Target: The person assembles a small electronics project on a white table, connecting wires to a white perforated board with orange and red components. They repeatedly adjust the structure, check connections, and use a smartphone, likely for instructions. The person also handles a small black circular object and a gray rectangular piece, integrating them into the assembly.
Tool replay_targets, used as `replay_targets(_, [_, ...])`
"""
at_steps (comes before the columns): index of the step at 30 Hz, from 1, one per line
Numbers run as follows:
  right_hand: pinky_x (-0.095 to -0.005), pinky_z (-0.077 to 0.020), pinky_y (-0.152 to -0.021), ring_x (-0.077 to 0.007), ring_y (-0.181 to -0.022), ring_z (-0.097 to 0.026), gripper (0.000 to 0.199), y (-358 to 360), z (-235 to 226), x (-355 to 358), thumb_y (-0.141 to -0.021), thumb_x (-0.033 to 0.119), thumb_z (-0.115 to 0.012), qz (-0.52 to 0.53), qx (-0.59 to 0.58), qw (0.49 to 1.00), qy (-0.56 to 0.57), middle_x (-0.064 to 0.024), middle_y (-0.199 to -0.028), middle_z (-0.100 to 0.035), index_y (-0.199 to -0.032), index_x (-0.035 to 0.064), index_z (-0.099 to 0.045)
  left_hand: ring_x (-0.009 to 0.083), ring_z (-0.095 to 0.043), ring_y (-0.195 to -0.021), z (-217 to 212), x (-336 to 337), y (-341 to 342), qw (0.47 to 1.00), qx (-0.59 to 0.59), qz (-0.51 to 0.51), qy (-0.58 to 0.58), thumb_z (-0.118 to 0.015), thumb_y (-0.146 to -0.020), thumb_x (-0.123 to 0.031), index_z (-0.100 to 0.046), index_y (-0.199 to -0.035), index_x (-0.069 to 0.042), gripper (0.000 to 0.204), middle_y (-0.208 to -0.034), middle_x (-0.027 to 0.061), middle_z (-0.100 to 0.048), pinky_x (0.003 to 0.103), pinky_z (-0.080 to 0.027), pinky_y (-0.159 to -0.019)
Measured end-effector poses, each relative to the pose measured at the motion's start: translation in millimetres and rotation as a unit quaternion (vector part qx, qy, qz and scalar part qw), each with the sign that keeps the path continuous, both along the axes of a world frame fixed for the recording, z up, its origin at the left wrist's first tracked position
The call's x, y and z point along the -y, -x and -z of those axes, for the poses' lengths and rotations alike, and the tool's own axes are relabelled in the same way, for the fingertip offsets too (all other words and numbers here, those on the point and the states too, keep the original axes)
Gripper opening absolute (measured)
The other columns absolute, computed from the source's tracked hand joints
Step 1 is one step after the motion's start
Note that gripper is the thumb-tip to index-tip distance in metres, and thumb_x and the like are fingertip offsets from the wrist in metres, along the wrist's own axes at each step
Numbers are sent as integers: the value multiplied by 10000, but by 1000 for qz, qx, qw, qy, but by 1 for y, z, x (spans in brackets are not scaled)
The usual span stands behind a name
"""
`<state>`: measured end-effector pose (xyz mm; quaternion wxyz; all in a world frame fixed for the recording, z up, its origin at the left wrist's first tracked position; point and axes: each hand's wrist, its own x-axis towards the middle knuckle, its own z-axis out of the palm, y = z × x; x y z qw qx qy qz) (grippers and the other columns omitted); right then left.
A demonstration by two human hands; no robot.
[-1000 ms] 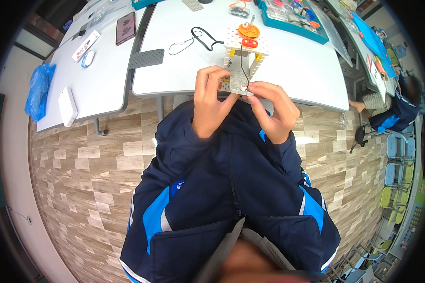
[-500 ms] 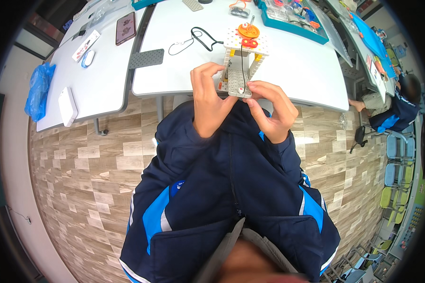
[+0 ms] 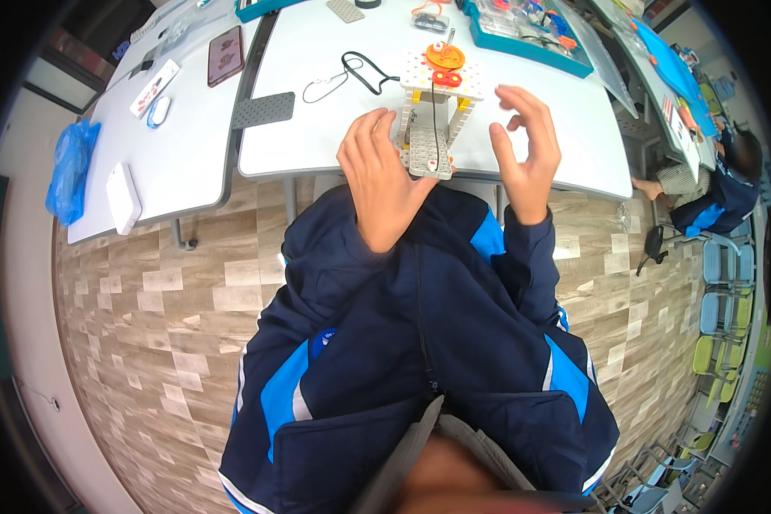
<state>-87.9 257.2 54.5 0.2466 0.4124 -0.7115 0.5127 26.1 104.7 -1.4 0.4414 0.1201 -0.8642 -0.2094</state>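
A small tower model (image 3: 441, 94) built from white and grey perforated kit parts stands at the near edge of the white table. On its top sit an orange pulley wheel (image 3: 445, 57) and a red connector (image 3: 446, 79). A black cord (image 3: 434, 120) runs from there down to a grey plate (image 3: 428, 154) that juts out at the front. My left hand (image 3: 379, 167) grips the model's lower left side, its thumb against the plate's front edge; its fingertips are partly hidden. To the right of the tower, my right hand (image 3: 528, 154) is raised, fingers apart, holding nothing.
A black cable (image 3: 364, 73) lies left of the tower. A teal tray (image 3: 531, 43) of parts is at the back right. On the left table are a phone (image 3: 226, 56), a white box (image 3: 123, 197) and a blue plastic bag (image 3: 71, 171). Another person (image 3: 720, 197) sits at far right.
My right hand has let go of the plate and moved up and right, its fingers spreading. My left hand stays at the tower, which has shifted slightly left.
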Motion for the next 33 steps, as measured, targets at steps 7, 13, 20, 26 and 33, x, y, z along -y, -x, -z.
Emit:
replay_targets(7, [-453, -387, -1149, -362, -1351, -481, 679, 39, 6, 11, -770, 133, -683, -82, -24, 988, -129, -183, -1407, -581, -1427, 22, -553, 367, -436, -1296, 1, 4, 10, 999, 45, 16, 20, -937, -652, -438, -478, -1357, 32, 963, -1321, 174, -516, 495, -335, -1077])
replay_targets(13, [-444, -406, -1136, -368, -1351, -494, 665, 39, 10, 19, -775, 147, -705, -81, 5, 991, -111, -201, -1396, -582, -1412, 14, -568, 376, -431, -1308, 0, 30, 24, 998, 28, 53, 25, -923, -615, -352, -530, -1328, 32, 901, -1326, 176, -514, 503, -357, -1077])
replay_targets(20, [-438, -436, -1104, -343, -1315, -526, 587, 36, 13, 22, -795, 153, -761, -36, -44, 994, -90, -129, -1316, -657, -1361, 63, -637, 417, -423, -1302, 4, 105, 43, 991, 43, 126, 14, -914, -654, -333, -599, -1305, 26, 807, -1343, 200, -492, 500, -404, -1097])
replay_targets(26, [-441, -443, -1090, -337, -1301, -534, 571, 41, 30, 24, -807, 192, -801, 2, -16, 997, -73, -133, -1332, -646, -1347, 84, -651, 399, -489, -1260, 6, 126, 49, 992, 54, 110, -18, -888, -709, -267, -618, -1270, 50, 698, -1306, 212, -535, 463, -450, -1064])
replay_targets(33, [-448, -444, -1088, -340, -1315, -524, 601, 46, 33, 25, -807, 216, -818, -18, -7, 996, -88, -141, -1403, -591, -1366, 92, -634, 355, -611, -1178, 4, 125, 64, 993, 53, 103, -29, -886, -742, -251, -659, -1224, 35, 605, -1264, 179, -607, 423, -498, -1016])
